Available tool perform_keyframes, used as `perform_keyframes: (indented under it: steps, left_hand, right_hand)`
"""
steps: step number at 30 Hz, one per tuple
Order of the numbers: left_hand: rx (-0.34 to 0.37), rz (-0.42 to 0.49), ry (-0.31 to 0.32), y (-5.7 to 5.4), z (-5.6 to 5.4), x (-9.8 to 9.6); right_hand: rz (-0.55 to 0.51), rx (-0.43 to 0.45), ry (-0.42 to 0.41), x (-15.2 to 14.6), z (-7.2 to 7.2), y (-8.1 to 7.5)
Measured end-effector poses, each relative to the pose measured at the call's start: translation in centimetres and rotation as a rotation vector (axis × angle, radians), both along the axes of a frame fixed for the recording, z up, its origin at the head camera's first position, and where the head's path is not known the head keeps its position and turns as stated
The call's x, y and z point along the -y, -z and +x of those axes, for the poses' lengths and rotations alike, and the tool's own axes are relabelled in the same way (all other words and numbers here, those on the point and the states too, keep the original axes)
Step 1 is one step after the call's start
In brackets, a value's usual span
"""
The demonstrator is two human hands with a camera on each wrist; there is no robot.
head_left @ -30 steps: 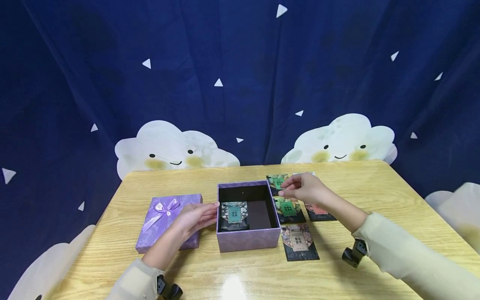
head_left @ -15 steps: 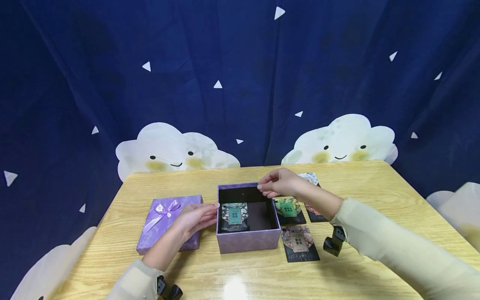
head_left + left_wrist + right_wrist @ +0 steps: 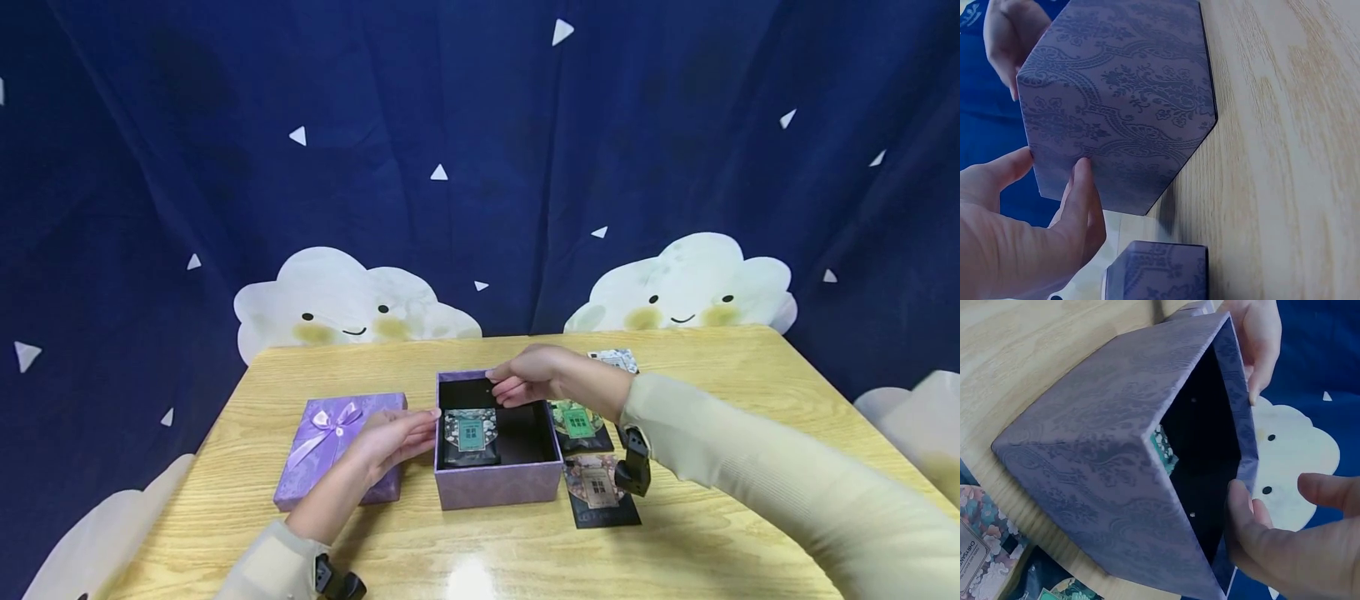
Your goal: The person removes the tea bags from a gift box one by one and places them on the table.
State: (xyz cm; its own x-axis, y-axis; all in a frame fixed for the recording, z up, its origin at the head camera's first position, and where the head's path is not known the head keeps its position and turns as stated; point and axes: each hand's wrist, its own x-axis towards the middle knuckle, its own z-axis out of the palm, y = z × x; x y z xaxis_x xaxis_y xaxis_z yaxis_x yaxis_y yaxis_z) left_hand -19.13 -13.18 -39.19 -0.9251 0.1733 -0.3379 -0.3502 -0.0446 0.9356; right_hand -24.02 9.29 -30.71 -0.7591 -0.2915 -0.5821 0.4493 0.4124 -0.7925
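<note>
An open purple patterned box [image 3: 497,486] stands mid-table, with a dark-and-teal floral packet [image 3: 470,437] at its inner left. My left hand [image 3: 392,440] rests at the box's left side; in the left wrist view [image 3: 1041,234] one digit meets the rim and other fingertips touch the outer wall. Over the back right of the box reaches my right hand [image 3: 540,375]. The right wrist view has that hand [image 3: 1300,550] with a fingertip at the back rim, another digit held apart, and no packet between them.
A purple lid [image 3: 322,442] with a ribbon bow lies left of the box. To the right lie a green-labelled packet [image 3: 579,423], a pinkish-beige one [image 3: 602,490] and a pale-topped one [image 3: 617,358], partly hidden by the right arm. A blue curtain [image 3: 480,167] hangs behind the table.
The right hand has moved left, from above the packets to the box's back edge. My left hand keeps its place at the box, and the packet inside has stayed put.
</note>
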Motion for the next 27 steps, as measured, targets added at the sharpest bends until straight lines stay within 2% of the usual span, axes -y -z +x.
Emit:
perform_keyframes:
  steps: [8,18,27]
  left_hand:
    - [0.001,0.014,0.014,0.2,0.0,0.2]
    - [0.012,0.034,0.006,0.3,-0.1,0.1]
    - [0.02,0.037,-0.008,0.1,-0.1,0.1]
  right_hand:
    - [0.08,0.062,0.03,1.6,-0.4,1.5]
    - [0.172,0.097,0.152,3.1,-0.1,4.4]
    - [0.214,0.093,0.112,3.4,0.1,5.6]
